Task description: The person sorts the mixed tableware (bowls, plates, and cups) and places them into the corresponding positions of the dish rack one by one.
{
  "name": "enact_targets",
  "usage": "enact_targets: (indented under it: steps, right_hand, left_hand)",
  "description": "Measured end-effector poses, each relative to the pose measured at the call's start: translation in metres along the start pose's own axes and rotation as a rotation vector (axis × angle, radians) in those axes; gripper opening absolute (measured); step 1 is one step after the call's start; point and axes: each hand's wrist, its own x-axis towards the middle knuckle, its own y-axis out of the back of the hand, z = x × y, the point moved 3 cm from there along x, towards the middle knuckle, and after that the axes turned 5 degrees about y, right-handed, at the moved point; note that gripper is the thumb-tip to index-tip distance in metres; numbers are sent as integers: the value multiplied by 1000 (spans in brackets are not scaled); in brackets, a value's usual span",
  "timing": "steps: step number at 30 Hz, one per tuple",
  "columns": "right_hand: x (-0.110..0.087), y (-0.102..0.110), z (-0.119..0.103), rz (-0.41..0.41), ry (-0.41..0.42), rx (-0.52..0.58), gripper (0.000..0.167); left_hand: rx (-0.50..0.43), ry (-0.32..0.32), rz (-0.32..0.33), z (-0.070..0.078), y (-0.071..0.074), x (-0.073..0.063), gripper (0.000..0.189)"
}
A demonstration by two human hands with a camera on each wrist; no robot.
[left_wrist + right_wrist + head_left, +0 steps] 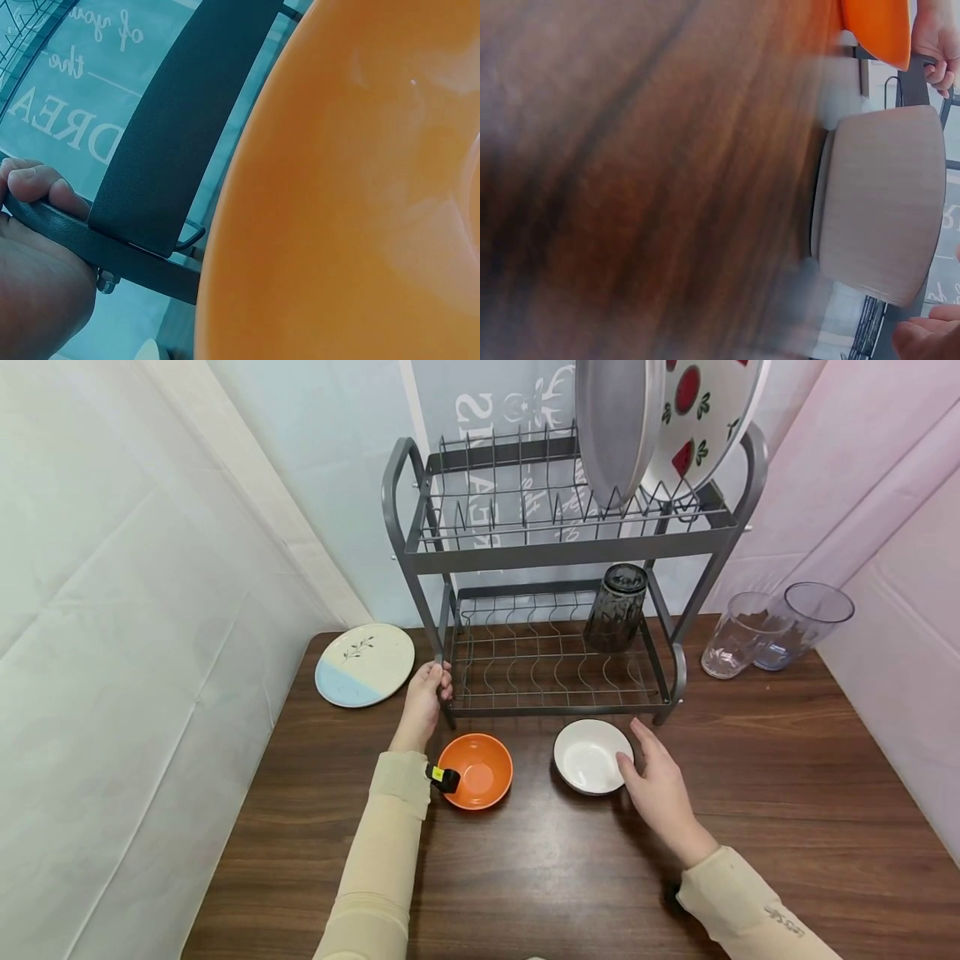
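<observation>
My left hand point(426, 697) grips the lower left upright of a dark grey two-tier dish rack point(562, 556); in the left wrist view its fingers point(34, 182) curl round the dark bar. Just in front of that hand, an orange bowl point(487, 756) sits upright on the table and fills much of the left wrist view. My right hand point(663, 789) is at the right side of a white bowl point(588, 756), thumb and fingers spread apart. The thumb tip overlaps the rim in the head view; whether it touches is unclear. The right wrist view shows the white bowl point(881, 202) from the side.
Large plates point(615, 435) stand in the upper tier's right end. A dark glass point(617, 610) leans upside down in the lower tier. Two clear tumblers point(738, 639) stand right of the rack. A white-and-blue plate point(367, 664) lies at the left on the wooden table point(495, 877).
</observation>
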Motion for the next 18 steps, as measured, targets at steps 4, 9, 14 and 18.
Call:
enact_targets:
  steps: [4, 9, 14, 18]
  right_hand:
    - [-1, -2, 1, -64, -59, -9, 53]
    - [0, -5, 3, -126, -145, -1, 54]
    - [0, -7, 7, -168, -210, 29, 56]
    - [-1, -8, 8, -203, -262, 62, 58]
  left_hand:
    - [7, -4, -2, 0, 0, 0, 20]
    - [3, -8, -5, -1, 0, 0, 20]
    - [1, -7, -3, -1, 0, 1, 20]
    - [3, -6, -2, -1, 0, 1, 20]
